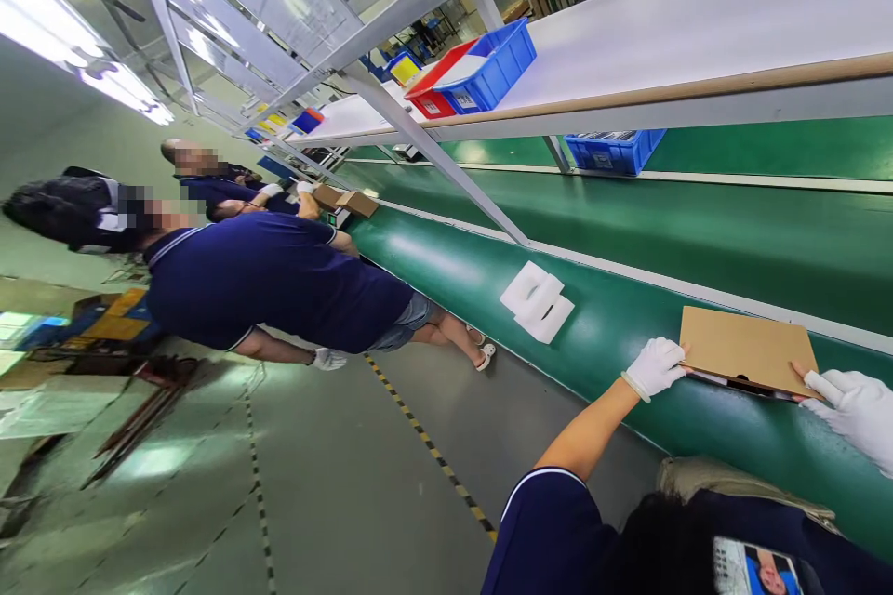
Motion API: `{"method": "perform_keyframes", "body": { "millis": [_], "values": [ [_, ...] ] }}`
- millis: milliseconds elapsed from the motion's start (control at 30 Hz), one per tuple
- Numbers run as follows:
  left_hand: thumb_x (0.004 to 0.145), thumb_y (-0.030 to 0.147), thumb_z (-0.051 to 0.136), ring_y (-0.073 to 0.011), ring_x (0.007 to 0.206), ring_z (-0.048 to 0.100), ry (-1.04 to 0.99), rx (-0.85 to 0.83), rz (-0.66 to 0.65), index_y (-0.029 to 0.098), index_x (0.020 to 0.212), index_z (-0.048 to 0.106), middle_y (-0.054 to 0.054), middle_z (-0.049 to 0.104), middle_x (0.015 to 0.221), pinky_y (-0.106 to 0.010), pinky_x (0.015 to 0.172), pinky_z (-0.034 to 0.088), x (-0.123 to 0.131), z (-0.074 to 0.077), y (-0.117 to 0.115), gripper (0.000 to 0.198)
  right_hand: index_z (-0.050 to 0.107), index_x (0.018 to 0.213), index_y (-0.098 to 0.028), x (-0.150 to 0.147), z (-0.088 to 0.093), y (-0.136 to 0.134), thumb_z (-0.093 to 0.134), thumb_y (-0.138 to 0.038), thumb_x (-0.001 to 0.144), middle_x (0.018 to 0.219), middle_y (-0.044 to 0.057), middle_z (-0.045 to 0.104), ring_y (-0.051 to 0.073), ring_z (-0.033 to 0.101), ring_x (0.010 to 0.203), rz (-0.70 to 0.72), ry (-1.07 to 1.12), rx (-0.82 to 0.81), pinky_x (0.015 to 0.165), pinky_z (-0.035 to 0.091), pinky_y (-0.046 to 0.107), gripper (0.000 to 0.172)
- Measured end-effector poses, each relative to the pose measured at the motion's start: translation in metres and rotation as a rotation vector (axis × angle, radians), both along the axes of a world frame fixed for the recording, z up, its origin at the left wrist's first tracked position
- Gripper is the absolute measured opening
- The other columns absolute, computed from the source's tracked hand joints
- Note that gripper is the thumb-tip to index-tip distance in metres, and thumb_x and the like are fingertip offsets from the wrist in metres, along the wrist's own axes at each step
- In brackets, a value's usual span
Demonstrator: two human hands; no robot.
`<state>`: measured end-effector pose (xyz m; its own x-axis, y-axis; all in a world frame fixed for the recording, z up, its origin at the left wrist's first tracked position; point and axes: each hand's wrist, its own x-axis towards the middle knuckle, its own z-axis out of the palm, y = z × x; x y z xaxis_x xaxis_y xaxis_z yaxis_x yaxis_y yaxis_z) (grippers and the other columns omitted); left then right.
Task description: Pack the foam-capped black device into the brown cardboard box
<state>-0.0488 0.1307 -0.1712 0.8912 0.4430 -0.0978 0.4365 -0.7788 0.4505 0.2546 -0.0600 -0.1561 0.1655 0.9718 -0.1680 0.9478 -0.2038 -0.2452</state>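
A flat brown cardboard box (746, 349) rests on the green work surface (614, 325) at the right. Its lid lies nearly closed, with a small dark notch at the near edge and a thin dark-and-white gap below it. My left hand (656, 367), in a white glove, grips the box's left end near the front corner. At the right end, my gloved right hand (852, 409) has its bare fingertips on the top and the near edge. White cut-out inserts (537, 301) lie overlapping on the green surface, to the left of my left hand.
A white shelf (670, 9) runs above the bench and carries blue (506, 65) and red (439, 84) bins. Another blue bin (614, 152) sits beneath it. A slanted metal post (446, 163) meets the bench. Co-workers stand farther left, one in a navy shirt (279, 279).
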Motion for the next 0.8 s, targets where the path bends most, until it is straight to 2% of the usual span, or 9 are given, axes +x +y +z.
{"method": "perform_keyframes", "body": {
  "millis": [100,200,267,367,500,567,700,800],
  "values": [
    [0.092,0.053,0.039,-0.0195,0.092,0.058,0.023,0.033,0.021,0.016,0.120,0.058,-0.006,0.067,0.096,-0.033,0.078,0.045,0.000,-0.010,-0.009,0.050,0.069,0.105,-0.024,0.008,-0.006,-0.002,0.043,-0.055,0.084,0.120,0.019,0.056,0.033,0.053,0.099,0.129,-0.138,-0.005,0.084,0.040,0.047,0.046],
    [0.092,0.055,0.039,-0.0192,0.092,0.058,0.036,0.075,0.059,0.020,0.123,0.057,-0.006,0.066,0.099,-0.033,0.077,0.045,-0.004,-0.018,-0.019,0.051,0.068,0.112,-0.023,0.013,-0.017,-0.002,0.041,-0.052,0.088,0.140,0.014,0.046,0.034,0.040,0.127,0.202,-0.096,0.093,0.102,0.035,0.047,0.046],
    [0.090,0.057,0.040,-0.0212,0.100,0.056,0.026,0.144,0.113,0.025,0.125,0.056,-0.008,0.063,0.112,-0.035,0.081,0.045,-0.007,-0.020,-0.026,0.050,0.065,0.120,-0.023,0.016,-0.026,-0.001,0.041,-0.050,0.089,0.145,0.011,0.042,0.031,0.030,0.137,0.296,-0.040,0.144,0.110,0.029,0.047,0.047],
    [0.089,0.056,0.042,-0.0258,0.120,0.047,-0.014,0.241,0.114,0.026,0.124,0.057,-0.010,0.051,0.135,-0.039,0.089,0.045,-0.011,-0.019,-0.035,0.048,0.057,0.132,-0.023,0.022,-0.040,0.001,0.044,-0.048,0.089,0.148,0.008,0.039,0.028,0.026,0.140,0.390,0.033,0.220,0.115,0.025,0.046,0.051],
    [0.093,0.049,0.038,-0.0218,0.126,0.043,-0.061,0.245,-0.107,0.015,0.119,0.058,-0.011,0.050,0.137,-0.032,0.092,0.044,-0.010,-0.011,-0.045,0.047,0.056,0.133,-0.023,0.033,-0.051,0.004,0.043,-0.046,0.091,0.147,0.008,0.040,0.026,0.030,0.139,0.430,0.086,0.269,0.115,0.027,0.045,0.050],
    [0.095,0.046,0.037,-0.0207,0.126,0.045,-0.076,0.273,-0.156,0.014,0.120,0.057,-0.010,0.051,0.137,-0.032,0.093,0.043,-0.008,-0.009,-0.051,0.046,0.058,0.131,-0.024,0.038,-0.050,0.005,0.045,-0.042,0.092,0.146,0.007,0.042,0.024,0.034,0.137,0.449,0.085,0.279,0.115,0.030,0.043,0.045],
    [0.097,0.034,0.037,-0.0181,0.128,0.045,-0.043,0.367,-0.170,0.017,0.120,0.058,-0.006,0.051,0.139,-0.030,0.094,0.040,-0.007,-0.010,-0.060,0.035,0.060,0.127,-0.024,0.044,-0.043,0.009,0.051,-0.028,0.090,0.143,0.006,0.046,0.023,0.038,0.135,0.514,0.057,0.350,0.113,0.035,0.040,0.038],
    [0.097,0.025,0.037,-0.0162,0.130,0.043,-0.034,0.420,-0.142,0.020,0.122,0.057,-0.002,0.051,0.139,-0.030,0.099,0.038,0.000,-0.009,-0.064,0.033,0.060,0.128,-0.021,0.047,-0.039,0.012,0.057,-0.032,0.088,0.142,0.010,0.047,0.025,0.042,0.132,0.608,0.069,0.423,0.111,0.039,0.038,0.041]
  ]
}}
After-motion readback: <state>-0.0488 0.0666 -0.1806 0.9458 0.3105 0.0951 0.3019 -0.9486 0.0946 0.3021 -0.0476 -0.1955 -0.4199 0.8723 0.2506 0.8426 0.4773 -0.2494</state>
